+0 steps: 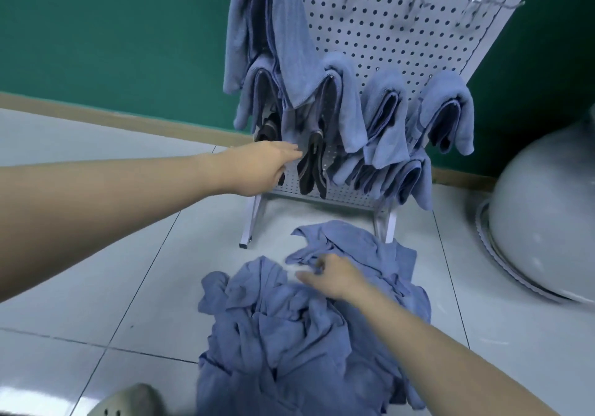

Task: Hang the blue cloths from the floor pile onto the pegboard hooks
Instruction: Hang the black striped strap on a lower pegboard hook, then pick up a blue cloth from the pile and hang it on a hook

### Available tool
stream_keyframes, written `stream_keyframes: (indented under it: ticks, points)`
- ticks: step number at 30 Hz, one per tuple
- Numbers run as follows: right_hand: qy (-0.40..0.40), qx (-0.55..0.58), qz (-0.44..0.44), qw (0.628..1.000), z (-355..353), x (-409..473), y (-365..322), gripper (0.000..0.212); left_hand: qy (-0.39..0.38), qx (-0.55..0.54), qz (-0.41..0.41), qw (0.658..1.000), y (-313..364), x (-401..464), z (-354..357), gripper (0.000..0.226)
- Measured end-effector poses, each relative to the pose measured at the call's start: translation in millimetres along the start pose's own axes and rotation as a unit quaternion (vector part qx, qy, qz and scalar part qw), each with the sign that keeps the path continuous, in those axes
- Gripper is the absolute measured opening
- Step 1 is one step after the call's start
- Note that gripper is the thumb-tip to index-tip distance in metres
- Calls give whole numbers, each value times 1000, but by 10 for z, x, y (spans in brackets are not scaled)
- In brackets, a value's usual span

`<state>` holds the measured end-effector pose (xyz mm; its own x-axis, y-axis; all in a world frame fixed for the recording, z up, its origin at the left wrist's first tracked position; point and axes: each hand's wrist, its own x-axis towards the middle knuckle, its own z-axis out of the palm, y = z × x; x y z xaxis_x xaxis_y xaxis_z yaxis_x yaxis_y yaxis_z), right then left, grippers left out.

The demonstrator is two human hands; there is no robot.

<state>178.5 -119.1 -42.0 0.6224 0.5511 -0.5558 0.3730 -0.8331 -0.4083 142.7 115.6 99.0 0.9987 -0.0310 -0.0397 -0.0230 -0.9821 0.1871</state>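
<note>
We see cloth pile (299,335) on floor (96,287): blue, soft, crumpled, many folds. Long axis runs from us toward pegboard (380,29), far end just short of its legs. Right hand (331,275) on pile's far part, fingers curled, pinching cloth edge. Left hand (260,166) reaches to pegboard's lower left beside dark hanging items (312,167); grip hidden, we cannot tell. Hung cloths (354,106) droop downward off hooks.
</note>
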Motion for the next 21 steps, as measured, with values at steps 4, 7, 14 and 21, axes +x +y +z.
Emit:
stream_keyframes:
  ticks: [4,7,14,21]
  points:
    - [-107,-196,35,974,424,-236,62,42,-43,5,24,999,117,-301,56,43]
    - [-2,-245,9,969,547,-343,90,25,-87,34,45,995,188,-531,97,38]
    - [132,89,4,987,-149,-408,-135,30,-170,106,39,979,287,-785,-227,47]
    - [80,241,-188,949,-1167,-1167,-656,9,-87,-44,9,995,592,-818,-694,63]
